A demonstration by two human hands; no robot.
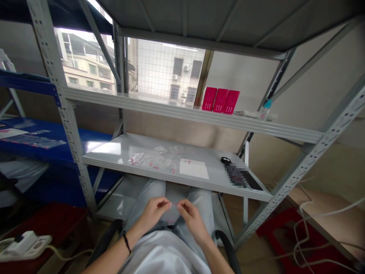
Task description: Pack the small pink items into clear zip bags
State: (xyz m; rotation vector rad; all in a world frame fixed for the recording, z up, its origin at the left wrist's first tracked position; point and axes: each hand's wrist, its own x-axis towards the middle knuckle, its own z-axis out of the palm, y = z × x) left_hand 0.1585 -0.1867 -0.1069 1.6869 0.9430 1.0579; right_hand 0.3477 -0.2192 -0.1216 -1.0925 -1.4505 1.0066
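Clear plastic bag [172, 213], small and nearly see-through, sits pinched between both hands above the person's lap, below the front edge of the grey shelf [114, 148]. Left hand [153, 213] grips its left edge with thumb and fingertips; right hand [191, 215] grips the right edge the same way. On the shelf lie more small bags with pink pieces [154, 161], a white sheet [194, 168] just right of them, and a black object [226, 160] farther right. Three pink boxes [220, 100] stand on the shelf above.
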